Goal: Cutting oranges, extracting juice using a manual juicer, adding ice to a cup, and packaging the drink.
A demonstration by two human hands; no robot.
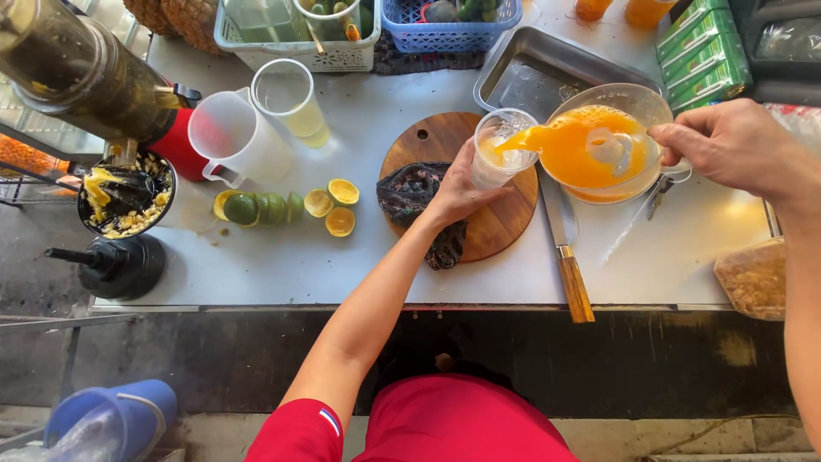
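Centre frame: left hand (457, 192), fingers wrapped around a clear plastic cup (503, 147) on the round wooden board (445, 145). Right hand (727, 141), fingers gripping a clear jug of orange juice (599, 145), tilted, stream entering the cup. Upper right: stacked green rectangular cartons (703, 51). Left on the worktop (342, 265): three cut yellow citrus halves (339, 221), several green lime pieces (256, 208).

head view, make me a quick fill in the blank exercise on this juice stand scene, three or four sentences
1. The right hand tips a clear jug of ____ juice.
2. The juice runs into a clear cup held by the ____ hand.
3. The cup is held over a round ____ cutting board.
4. The knife beside the board has a ____ handle.

Missing words: orange; left; wooden; wooden
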